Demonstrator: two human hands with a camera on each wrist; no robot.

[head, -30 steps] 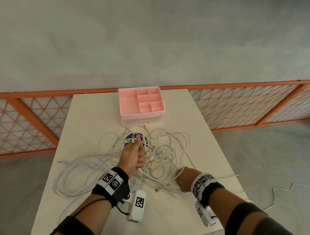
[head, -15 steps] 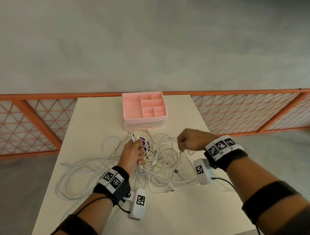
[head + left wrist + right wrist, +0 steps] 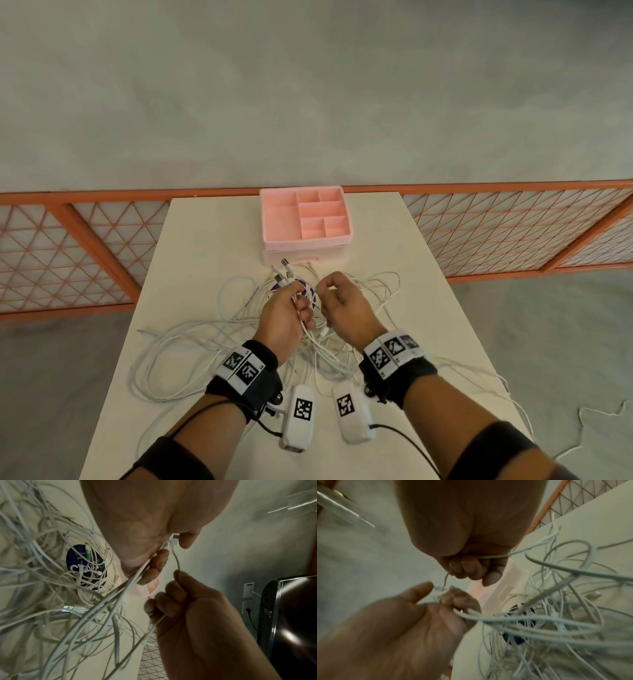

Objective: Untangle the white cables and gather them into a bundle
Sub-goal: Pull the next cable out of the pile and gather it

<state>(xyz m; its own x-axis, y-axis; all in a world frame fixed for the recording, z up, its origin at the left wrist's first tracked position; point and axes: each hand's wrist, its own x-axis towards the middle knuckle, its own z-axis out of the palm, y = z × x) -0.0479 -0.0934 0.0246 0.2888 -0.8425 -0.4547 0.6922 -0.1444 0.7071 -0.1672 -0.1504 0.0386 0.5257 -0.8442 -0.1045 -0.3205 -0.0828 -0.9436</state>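
Observation:
A tangle of white cables (image 3: 191,346) sprawls over the middle of the white table (image 3: 212,240). My left hand (image 3: 291,308) grips several cable ends, and their plugs (image 3: 286,269) stick up above the fist. In the left wrist view the same cables (image 3: 135,577) run out from under the curled fingers. My right hand (image 3: 337,301) is close beside the left and curls round one thin white cable (image 3: 176,559) that leads up to the left thumb. The right wrist view shows that cable (image 3: 446,578) leaving the fist (image 3: 471,566).
A pink compartment tray (image 3: 270,219) stands at the far end of the table, just beyond the hands. A round blue sticker (image 3: 75,561) lies under the cables. An orange lattice fence (image 3: 496,229) runs behind the table. One cable hangs over the right edge (image 3: 513,404).
My right hand rose from the near right of the pile, then swung in beside my left hand with a cable. The left hand stayed put, holding the cable ends.

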